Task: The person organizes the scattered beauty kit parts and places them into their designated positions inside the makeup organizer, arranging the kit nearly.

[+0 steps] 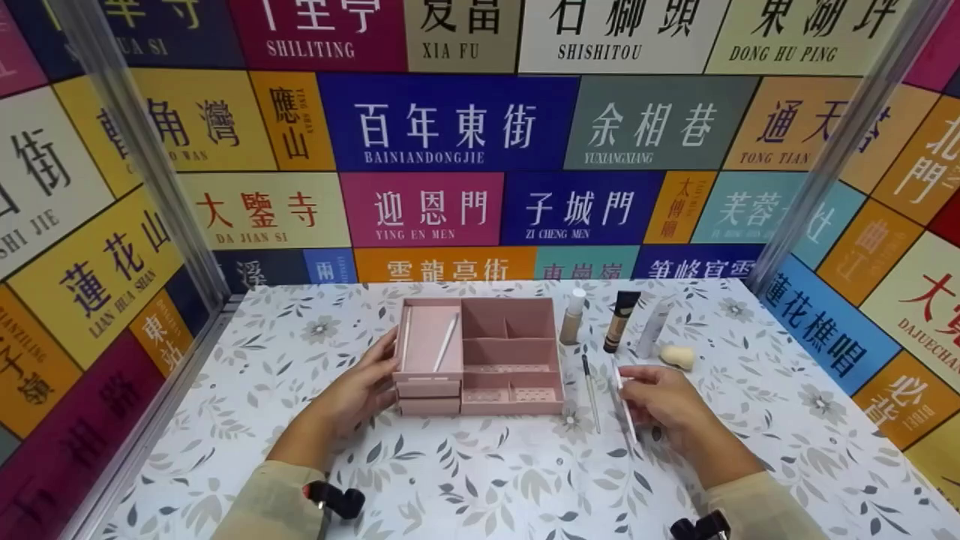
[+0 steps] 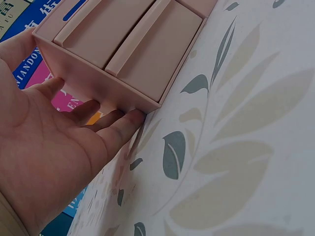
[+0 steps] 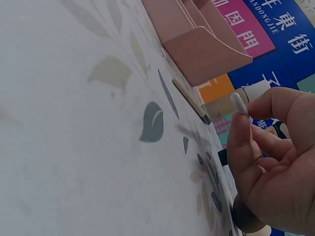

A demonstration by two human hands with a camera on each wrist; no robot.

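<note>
A pink desktop organizer point(image 1: 512, 301) with drawers at its front left stands mid-table. My left hand point(image 1: 367, 379) rests against its left side, fingertips on the side wall and low near the table in the left wrist view, thumb at the upper edge. Between thumb and fingers my right hand point(image 1: 664, 397) pinches a slim white stick point(image 1: 627, 412); its rounded end point(image 3: 239, 103) sticks out in the right wrist view. Left of that hand a thin brush point(image 1: 591, 394) lies on the table. Two slim white sticks, one of them slanted point(image 1: 448, 341), lie in the organizer's top left tray.
Behind the right hand stand a bottle with a white cap point(image 1: 573, 319), a black and tan tube point(image 1: 622, 322) and a pale, clear-looking tube point(image 1: 655, 328). A cream sponge point(image 1: 678, 356) lies beside them. Lettered panels wall the leaf-patterned table point(image 1: 495, 480) at the back and sides.
</note>
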